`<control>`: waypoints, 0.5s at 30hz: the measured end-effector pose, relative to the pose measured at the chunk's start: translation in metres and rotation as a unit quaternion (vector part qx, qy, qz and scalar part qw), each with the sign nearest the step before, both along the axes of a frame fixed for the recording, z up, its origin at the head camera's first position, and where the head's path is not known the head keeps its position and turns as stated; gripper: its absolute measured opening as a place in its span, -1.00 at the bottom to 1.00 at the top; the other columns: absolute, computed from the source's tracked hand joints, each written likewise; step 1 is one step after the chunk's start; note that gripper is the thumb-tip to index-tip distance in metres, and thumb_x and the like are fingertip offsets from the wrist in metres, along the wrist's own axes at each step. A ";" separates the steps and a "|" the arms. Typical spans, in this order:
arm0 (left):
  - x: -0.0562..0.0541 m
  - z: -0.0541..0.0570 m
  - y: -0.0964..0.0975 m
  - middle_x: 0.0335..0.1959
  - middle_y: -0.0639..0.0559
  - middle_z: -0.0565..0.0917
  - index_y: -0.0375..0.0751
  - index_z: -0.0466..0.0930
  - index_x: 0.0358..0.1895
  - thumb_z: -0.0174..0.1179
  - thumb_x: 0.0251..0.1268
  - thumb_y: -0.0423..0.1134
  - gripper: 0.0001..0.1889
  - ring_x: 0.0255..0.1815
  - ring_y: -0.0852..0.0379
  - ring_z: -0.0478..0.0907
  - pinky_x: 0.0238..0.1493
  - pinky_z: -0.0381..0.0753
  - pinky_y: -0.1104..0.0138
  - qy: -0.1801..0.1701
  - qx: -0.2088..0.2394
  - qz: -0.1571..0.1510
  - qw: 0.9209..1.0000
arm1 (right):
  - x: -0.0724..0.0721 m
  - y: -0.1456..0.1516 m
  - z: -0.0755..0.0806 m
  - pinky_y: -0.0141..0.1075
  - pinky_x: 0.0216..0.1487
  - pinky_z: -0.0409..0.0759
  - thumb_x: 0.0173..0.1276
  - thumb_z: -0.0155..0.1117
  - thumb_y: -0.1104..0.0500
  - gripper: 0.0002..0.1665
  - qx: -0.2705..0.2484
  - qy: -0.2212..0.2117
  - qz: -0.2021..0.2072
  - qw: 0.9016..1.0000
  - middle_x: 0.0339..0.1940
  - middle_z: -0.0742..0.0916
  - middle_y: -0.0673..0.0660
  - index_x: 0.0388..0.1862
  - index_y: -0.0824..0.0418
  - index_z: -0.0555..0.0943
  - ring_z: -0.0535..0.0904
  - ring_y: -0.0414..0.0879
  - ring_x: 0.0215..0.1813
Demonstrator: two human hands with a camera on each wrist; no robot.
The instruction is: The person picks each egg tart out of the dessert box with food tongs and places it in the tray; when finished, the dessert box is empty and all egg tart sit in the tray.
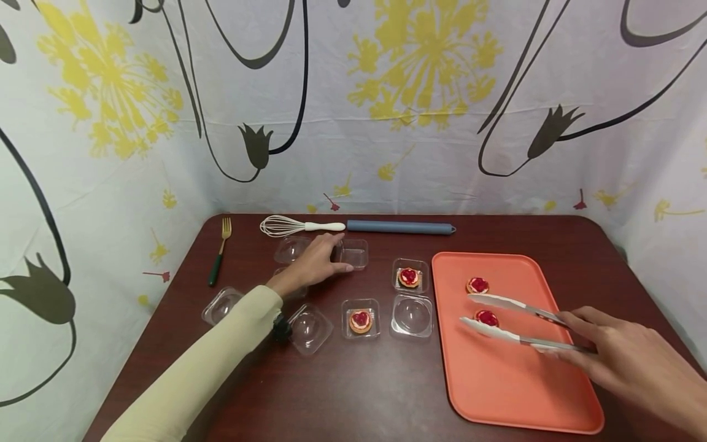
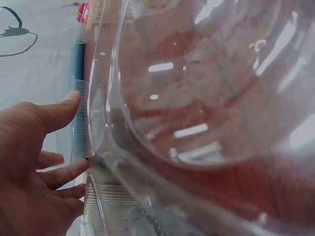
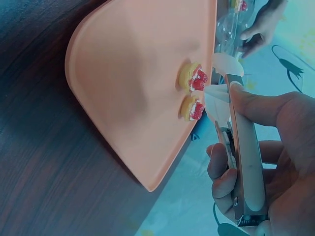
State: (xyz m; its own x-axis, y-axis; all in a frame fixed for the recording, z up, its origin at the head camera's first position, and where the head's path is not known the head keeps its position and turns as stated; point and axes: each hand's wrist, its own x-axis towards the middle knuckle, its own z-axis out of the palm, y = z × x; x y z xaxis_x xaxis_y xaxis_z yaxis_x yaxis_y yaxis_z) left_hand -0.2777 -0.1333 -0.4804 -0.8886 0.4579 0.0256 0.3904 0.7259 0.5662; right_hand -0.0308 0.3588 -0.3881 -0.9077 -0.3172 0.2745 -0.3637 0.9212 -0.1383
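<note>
My left hand (image 1: 315,263) (image 2: 34,167) reaches to a clear plastic container (image 1: 355,253), thumb and fingers spread at its left side; I cannot tell if they touch it. In my right hand (image 1: 635,350) (image 3: 290,147) I grip metal tongs with white tips (image 1: 494,330) (image 3: 248,157). The tongs' arms are apart over the orange tray (image 1: 513,387) (image 3: 118,73). Two red-topped tarts, one farther back (image 1: 477,285) and one nearer (image 1: 486,318), sit on that tray by the tips. Two other tarts (image 1: 409,277) (image 1: 361,321) each sit in a clear container.
Several clear domed lids lie about, one by the left wrist (image 1: 310,329) and one farther left (image 1: 223,305). A whisk (image 1: 284,226) and a blue rolling pin (image 1: 400,228) line the back edge. A green-handled fork (image 1: 216,267) lies at the left.
</note>
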 end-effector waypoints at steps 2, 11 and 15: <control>0.002 0.002 -0.002 0.56 -0.38 0.49 -0.32 0.27 0.72 0.59 0.36 0.04 0.01 0.68 -0.30 0.27 0.68 0.27 -0.14 -0.002 0.008 -0.002 1.000 | -0.001 0.000 0.000 -0.37 -0.46 0.37 0.03 0.83 -0.04 -0.43 -0.002 0.004 0.004 1.000 -0.19 0.68 -0.16 0.03 0.04 0.83 0.33 -0.52 -0.43; 0.011 0.007 -0.012 0.66 -0.27 0.36 -0.27 0.30 0.71 0.55 0.40 0.11 -0.02 0.69 -0.23 0.22 0.68 0.26 -0.17 0.023 0.007 -0.019 1.000 | -0.005 -0.002 0.001 -0.47 -0.47 0.28 -0.03 0.85 0.04 -0.44 -0.012 0.025 0.029 0.999 -0.22 0.64 -0.22 -0.01 0.01 0.83 0.31 -0.53 -0.45; 0.020 0.003 -0.020 0.59 -0.24 0.44 -0.27 0.41 0.64 0.52 0.43 0.13 -0.11 0.66 -0.20 0.26 0.67 0.28 -0.16 0.074 0.022 -0.040 0.996 | -0.008 -0.004 0.001 -0.51 -0.47 0.24 -0.02 0.85 0.03 -0.46 -0.016 0.028 0.042 0.999 -0.20 0.63 -0.24 -0.03 0.01 0.82 0.30 -0.54 -0.45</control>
State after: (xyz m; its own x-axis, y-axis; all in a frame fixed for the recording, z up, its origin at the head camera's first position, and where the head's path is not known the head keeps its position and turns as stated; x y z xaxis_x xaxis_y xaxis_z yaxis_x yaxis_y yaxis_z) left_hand -0.2573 -0.1531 -0.4771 -0.8342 0.5227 0.1756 0.5279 0.6650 0.5283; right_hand -0.0392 0.3552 -0.3870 -0.8613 -0.3813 0.3357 -0.4472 0.8826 -0.1448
